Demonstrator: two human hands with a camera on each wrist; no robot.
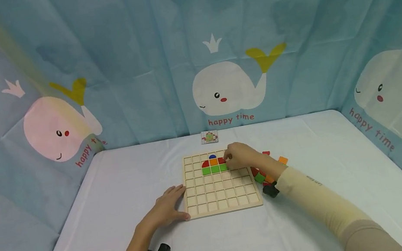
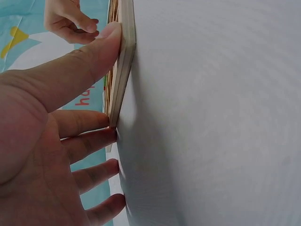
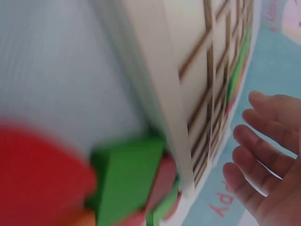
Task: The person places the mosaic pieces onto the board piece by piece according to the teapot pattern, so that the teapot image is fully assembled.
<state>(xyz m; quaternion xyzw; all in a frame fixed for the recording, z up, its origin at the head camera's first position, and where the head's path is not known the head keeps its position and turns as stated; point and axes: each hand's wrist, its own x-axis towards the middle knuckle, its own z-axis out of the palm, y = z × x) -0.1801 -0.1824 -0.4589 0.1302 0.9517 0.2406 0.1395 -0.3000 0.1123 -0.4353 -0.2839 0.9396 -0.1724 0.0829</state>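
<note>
A wooden grid board [image 1: 211, 187] lies on the white table. In its upper middle cells sit a blue half-round piece [image 1: 212, 156], an orange square [image 1: 213, 162], two red curved pieces [image 1: 205, 164] and a row of green squares [image 1: 215, 169]. My left hand [image 1: 167, 207] rests at the board's left edge; the left wrist view shows the thumb [image 2: 101, 52] against the rim, fingers spread. Over the upper right cells is my right hand [image 1: 240, 156], fingertips by the right-hand red piece. In the right wrist view its fingers [image 3: 254, 165] are loosely bent with nothing visible in them.
Loose red, green and orange pieces [image 1: 259, 177] lie beside the board's right edge, partly under the right forearm. A small pattern card [image 1: 209, 137] lies behind the board. Blue curtains [image 1: 165, 96] with whales hang around the table.
</note>
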